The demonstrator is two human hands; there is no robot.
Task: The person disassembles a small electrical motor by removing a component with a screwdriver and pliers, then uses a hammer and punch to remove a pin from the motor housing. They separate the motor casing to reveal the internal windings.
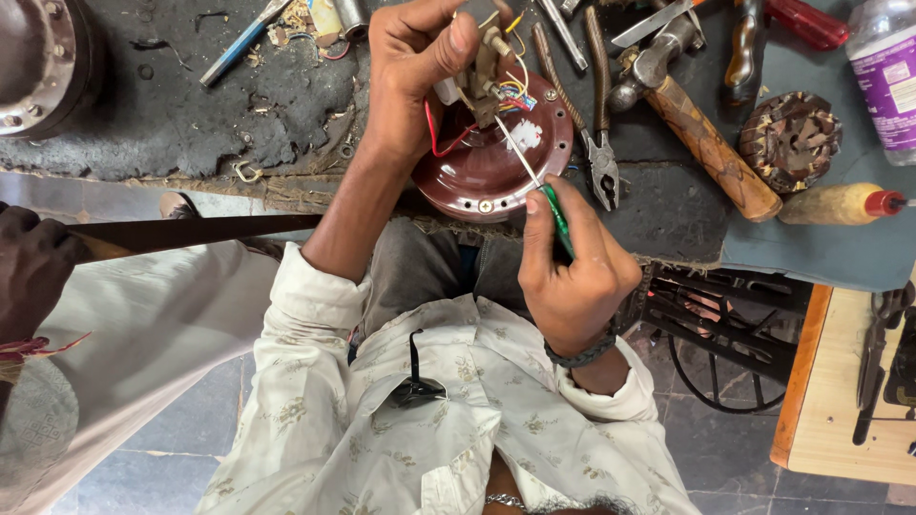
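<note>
Two hands busy at the bench's near edge: left hand [420,67] pinching a wired switch block [482,72] above the maroon fan cover [482,162]; right hand [572,272] gripping a green-handled screwdriver [539,186], tip at the block.

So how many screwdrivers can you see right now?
3. A green-handled screwdriver is held in the right hand; a blue-handled screwdriver lies on the bench at upper left; a red-handled screwdriver lies at the top right. Others may be hidden among the tools.

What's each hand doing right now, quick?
Left hand: closed on a small wired switch part over the maroon cover.
Right hand: closed on a green-handled screwdriver.
</note>
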